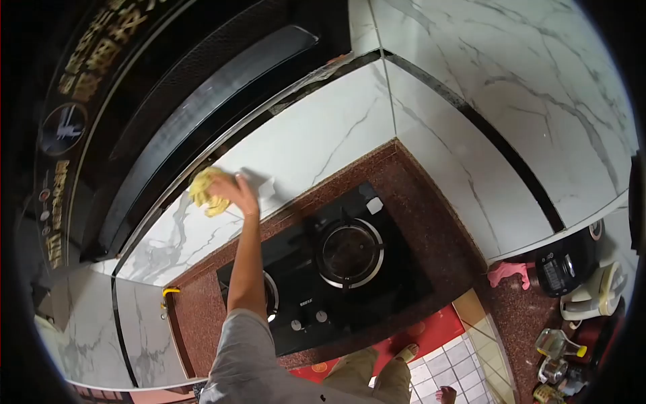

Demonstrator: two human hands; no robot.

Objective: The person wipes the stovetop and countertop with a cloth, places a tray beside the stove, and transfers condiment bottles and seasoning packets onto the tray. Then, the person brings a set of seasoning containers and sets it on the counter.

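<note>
Your left hand (pixel 234 192), part-curled, has hold of a bunched yellow cloth (pixel 200 189) against the marbled wall tile (pixel 336 128), below the range hood (pixel 222 77); your right hand (pixel 445 395) hangs low at the frame's edge, its closure and contents indeterminable. For even contact, keep your left palm flat, spread the folds and press steadily, with your sleeve (pixel 245 343) clear of the hob (pixel 404 269).
</note>
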